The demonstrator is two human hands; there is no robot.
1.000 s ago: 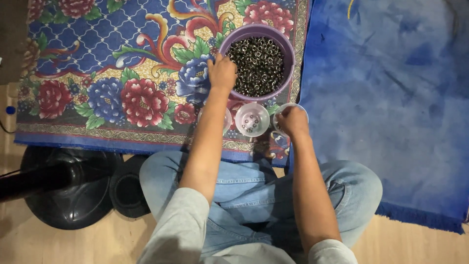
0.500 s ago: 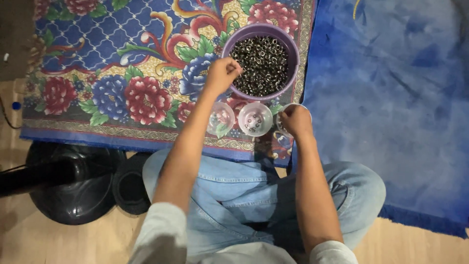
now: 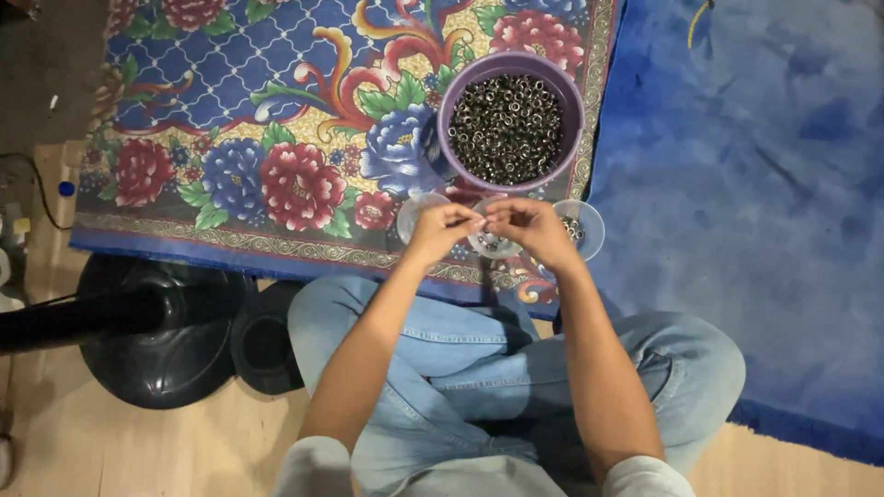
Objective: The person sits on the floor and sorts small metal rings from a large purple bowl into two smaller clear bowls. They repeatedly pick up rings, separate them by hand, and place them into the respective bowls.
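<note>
While the person sits cross-legged on the floor, both hands meet just in front of the knees, above 3 small clear cups. The left hand (image 3: pixel 440 227) is curled nearly shut, its fingertips pinched together and touching the fingertips of the right hand (image 3: pixel 528 225), which is curled the same way. Whatever sits between the 2 pinches is too small to make out; I cannot tell if either hand truly grips a piece. Directly beneath the meeting fingers stands the middle cup (image 3: pixel 494 245), with a few small dark bits in it. The left cup (image 3: pixel 412 211) peeks out beside the left hand, and the right cup (image 3: pixel 583 229), also holding some dark bits, shows past the right hand. Just beyond the hands sits a purple bowl (image 3: pixel 453 90), filled with small metal rings (image 3: pixel 507 129), dark and shiny. Bowl and cups rest on a floral rug (image 3: pixel 230 110); a blue carpet (image 3: pixel 755 166) lies to the right. A black fan base (image 3: pixel 161 331) stands on the wooden floor at left.
</note>
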